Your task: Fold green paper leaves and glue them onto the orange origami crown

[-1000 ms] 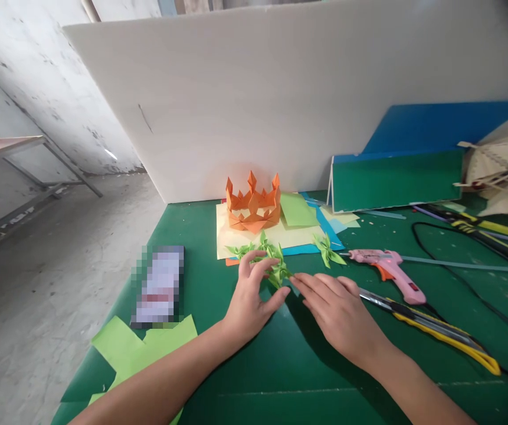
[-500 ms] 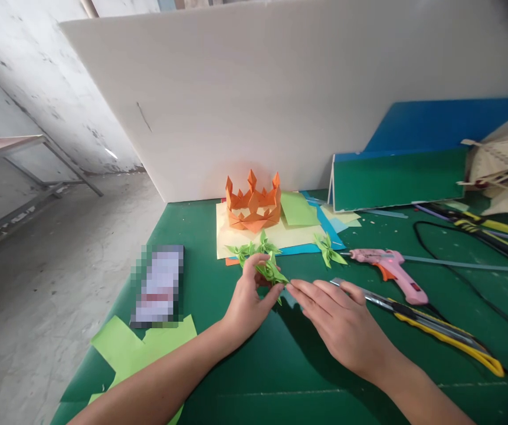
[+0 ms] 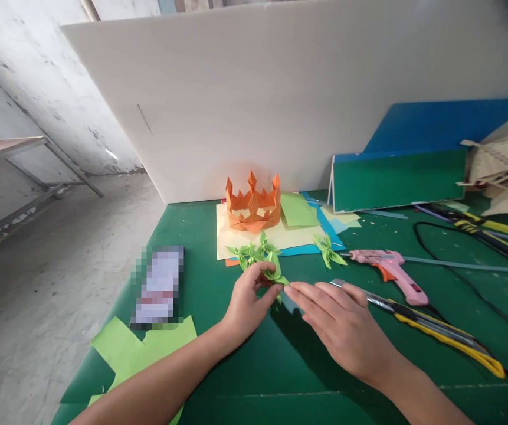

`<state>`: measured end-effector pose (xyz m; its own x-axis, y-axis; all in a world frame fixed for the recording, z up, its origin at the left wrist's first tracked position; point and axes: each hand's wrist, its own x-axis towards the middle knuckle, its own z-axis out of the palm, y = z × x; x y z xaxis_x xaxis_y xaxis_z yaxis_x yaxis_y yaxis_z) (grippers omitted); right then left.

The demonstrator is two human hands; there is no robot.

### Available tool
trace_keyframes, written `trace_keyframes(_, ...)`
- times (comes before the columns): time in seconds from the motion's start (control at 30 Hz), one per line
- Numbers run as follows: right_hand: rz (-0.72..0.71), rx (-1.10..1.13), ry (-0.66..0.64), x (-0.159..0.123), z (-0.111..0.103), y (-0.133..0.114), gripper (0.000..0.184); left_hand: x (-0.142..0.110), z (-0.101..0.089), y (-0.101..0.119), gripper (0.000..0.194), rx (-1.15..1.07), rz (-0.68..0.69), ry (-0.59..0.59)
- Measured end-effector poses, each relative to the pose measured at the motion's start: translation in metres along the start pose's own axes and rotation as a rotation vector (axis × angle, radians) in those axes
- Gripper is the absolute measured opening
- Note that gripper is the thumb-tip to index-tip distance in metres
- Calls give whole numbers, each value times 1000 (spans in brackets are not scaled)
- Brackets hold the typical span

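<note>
Head view: clock directions are taken from the flower [image 3: 275, 273] in hand, 12 being away from the wearer; the left hand [image 3: 247, 304] has it pinched between thumb and fingers, just above the table; the right hand [image 3: 340, 321] has its fingers straight and close together, tips at a petal end; whether they grip it cannot be told.

The table [image 3: 207, 277] is green, with pale specks at 3 o'clock and a light line along the near side; two flowers [image 3: 250, 252] lie close by at 11; a lone flower [image 3: 328, 251] lies at 2, by the nozzle of a pink glue gun [image 3: 406, 283]; a knife [image 3: 439, 335] lies at 4, its blade end near the right hand; a phone [image 3: 160, 283], its picture blurred, lies at 9; cut green paper [image 3: 143, 348] is at 8.

An orange crown [image 3: 254, 223] stands at 12 on a cream sheet [image 3: 295, 239]; a white board [image 3: 245, 94] rises behind; at 10, a bench [image 3: 12, 145], a stained pale wall [image 3: 19, 65] and grey floor [image 3: 98, 236].
</note>
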<state>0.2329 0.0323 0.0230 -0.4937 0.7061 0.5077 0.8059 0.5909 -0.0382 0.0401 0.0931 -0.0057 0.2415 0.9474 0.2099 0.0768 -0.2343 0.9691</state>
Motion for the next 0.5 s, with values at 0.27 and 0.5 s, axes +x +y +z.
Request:
trace_keyframes(0.27,701,-204,153,-27,-29,99,25,-3,5,11,46,-329,-244,-98)
trace_keyframes(0.5,955,30,-190,-73,-24,157,46,-5,7,17,45,-379,-290,-124)
